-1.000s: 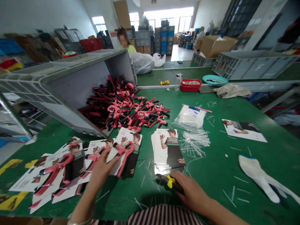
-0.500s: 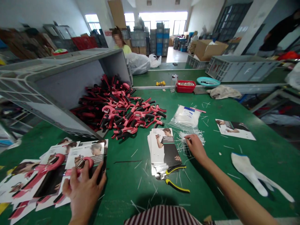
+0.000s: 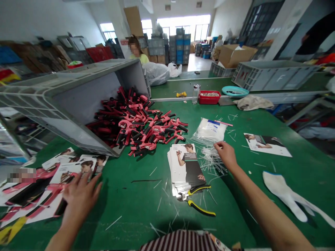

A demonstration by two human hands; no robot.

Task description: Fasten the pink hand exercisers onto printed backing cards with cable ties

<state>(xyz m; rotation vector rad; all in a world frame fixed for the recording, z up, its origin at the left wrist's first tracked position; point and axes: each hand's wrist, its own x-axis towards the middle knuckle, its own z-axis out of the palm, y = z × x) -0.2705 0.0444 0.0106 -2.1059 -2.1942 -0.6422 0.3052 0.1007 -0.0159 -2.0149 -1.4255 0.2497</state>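
Observation:
My left hand (image 3: 80, 197) lies flat with fingers spread on a printed card carrying a pink hand gripper (image 3: 44, 195), at the left of the green table (image 3: 136, 209). My right hand (image 3: 226, 154) reaches to the heap of white cable ties (image 3: 210, 158), its fingers curled and pinching at them. Between the hands lies a stack of printed cards (image 3: 184, 167), with yellow-handled pliers (image 3: 197, 200) resting at its near edge. A pile of pink and black hand grippers (image 3: 141, 123) spills from a tipped grey crate (image 3: 78, 94).
A bag of cable ties (image 3: 210, 129), a loose card (image 3: 267, 144) and a white glove (image 3: 288, 197) lie to the right. A red tray (image 3: 209, 97), a jar, a teal dish and grey crates (image 3: 272, 75) stand farther back. A person sits beyond the crate.
My right hand let go of the pliers and moved up to the cable ties. My left hand set the carded gripper down on the left pile and now rests flat on it.

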